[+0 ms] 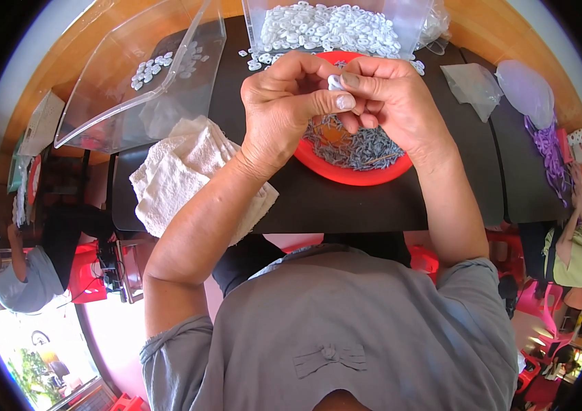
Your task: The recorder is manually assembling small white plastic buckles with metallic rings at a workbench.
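Observation:
Between my fingertips is a small white plastic piece [335,83], pinched by both hands above a red basin. My left hand [284,103] closes on it with thumb and forefinger. From the other side my right hand [393,96] presses its thumb against the piece, fingers curled. Below them, the red basin [352,177] holds a heap of small grey-blue slender parts [366,149]. Just beyond my hands, a clear bin [411,31] is piled with small white plastic pieces [325,27] like the one I hold. My fingers hide part of the held piece.
A clear tilted box [92,123] with a few white pieces [150,70] stands at the left. Near it lies a crumpled cream cloth [181,175]. Plastic bags [472,85] rest on the dark table [462,185] at right. People sit at both sides, one in yellow-green [578,250].

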The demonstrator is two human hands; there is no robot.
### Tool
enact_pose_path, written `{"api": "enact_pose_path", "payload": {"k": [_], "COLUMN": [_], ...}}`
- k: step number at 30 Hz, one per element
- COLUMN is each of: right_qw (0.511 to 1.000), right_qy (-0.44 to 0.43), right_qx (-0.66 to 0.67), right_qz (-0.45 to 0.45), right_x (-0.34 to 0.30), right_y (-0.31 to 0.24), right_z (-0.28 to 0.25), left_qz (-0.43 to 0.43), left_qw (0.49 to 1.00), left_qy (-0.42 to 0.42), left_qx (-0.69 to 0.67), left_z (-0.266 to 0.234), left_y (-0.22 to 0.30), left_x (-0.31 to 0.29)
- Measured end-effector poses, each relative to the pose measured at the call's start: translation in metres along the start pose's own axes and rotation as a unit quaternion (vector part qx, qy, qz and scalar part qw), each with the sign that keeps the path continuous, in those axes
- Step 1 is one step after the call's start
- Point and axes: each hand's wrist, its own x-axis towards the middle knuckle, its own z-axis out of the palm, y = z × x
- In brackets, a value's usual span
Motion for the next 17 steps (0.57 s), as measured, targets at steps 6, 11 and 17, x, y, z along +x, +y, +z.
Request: {"api": "enact_pose_path", "payload": {"k": [6, 11, 17], "right_qw": [0.999, 0.998, 0.996], "right_qy": [-0.014, -0.031, -0.050], "right_qx": [0.031, 0.062, 0.068], "right_qz": [-0.005, -0.003, -0.008], "right_x": [-0.0012, -0.0020, -0.0005], "right_y": [0.0003, 0.0007, 0.0059], "right_z": [0.0009, 0.0045, 0.0008], "left_qz": [0.022, 0.049, 0.025], "left_qw": [1.000, 0.999, 0.999], "left_qy": [-0.007, -0.009, -0.030], "left_qx": [-0.006, 0.022, 0.007], "left_z": [0.0028, -0.0015, -0.0018], "left_y": [0.0027, 0.0007, 0.0055], "left_x": [-0.0019, -0.0019, -0.0021]}}
